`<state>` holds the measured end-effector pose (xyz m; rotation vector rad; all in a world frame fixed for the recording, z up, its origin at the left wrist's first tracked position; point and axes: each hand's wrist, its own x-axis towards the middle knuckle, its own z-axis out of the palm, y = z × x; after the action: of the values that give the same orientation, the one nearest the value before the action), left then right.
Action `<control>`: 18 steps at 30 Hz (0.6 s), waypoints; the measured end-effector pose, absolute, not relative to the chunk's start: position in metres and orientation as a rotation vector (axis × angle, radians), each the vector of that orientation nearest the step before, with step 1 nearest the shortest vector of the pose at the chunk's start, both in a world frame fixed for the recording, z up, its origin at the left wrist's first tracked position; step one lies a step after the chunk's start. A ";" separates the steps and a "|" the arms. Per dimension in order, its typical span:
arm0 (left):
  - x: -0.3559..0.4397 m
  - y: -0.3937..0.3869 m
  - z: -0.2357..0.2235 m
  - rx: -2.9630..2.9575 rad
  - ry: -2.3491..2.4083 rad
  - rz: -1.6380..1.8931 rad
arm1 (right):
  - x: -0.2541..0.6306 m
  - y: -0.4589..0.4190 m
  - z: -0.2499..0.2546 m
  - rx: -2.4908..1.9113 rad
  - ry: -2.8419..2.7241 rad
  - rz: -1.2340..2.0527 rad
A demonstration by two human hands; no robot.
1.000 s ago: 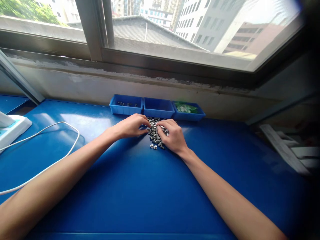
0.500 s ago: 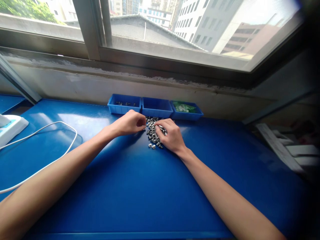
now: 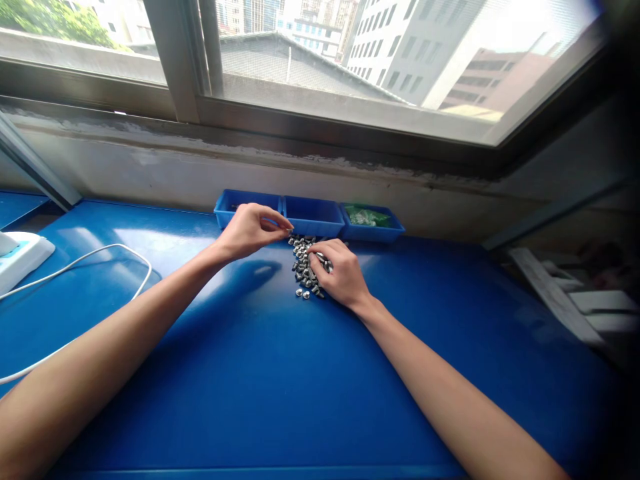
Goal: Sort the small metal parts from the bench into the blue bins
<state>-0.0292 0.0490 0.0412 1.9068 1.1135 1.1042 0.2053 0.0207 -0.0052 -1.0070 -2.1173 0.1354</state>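
Note:
Short silver screws lie in a loose pile (image 3: 301,269) on the blue table, two of them slightly apart at its near end. Raised just behind and left of the pile, my left hand (image 3: 249,230) pinches a tiny screw between thumb and fingertips. It hides part of the left blue bin (image 3: 223,217). My right hand (image 3: 341,270) rests at the pile's right side, thumb and fingers curled over the screws. What its fingertips hold is covered.
Beside the left bin stand a middle blue bin (image 3: 316,231) and a right blue bin (image 3: 374,233) holding a green plastic bag (image 3: 369,216). A white cable (image 3: 113,247) and a power strip (image 3: 25,257) lie at left. A window wall closes off the back.
My left hand has lifted from the pile's left edge up toward the left and middle bins, a tiny screw in its fingertips. My right hand has stayed at the pile.

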 end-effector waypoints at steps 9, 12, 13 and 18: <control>-0.048 0.058 0.041 1.958 1.439 1.534 | 0.205 0.021 -0.005 -1.008 -2.117 0.150; -0.038 0.054 0.039 2.206 1.298 1.373 | 0.206 0.021 -0.005 -1.005 -2.125 0.148; -0.034 0.052 0.039 2.305 1.231 1.282 | 0.206 0.021 -0.005 -1.004 -2.126 0.147; -0.017 0.043 0.031 2.631 0.961 0.856 | 0.207 0.023 -0.007 -1.024 -2.116 0.129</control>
<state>-0.0168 0.0429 0.0314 2.6314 0.9608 0.8564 0.2071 0.0225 -0.0071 -1.0245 -2.1159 0.1285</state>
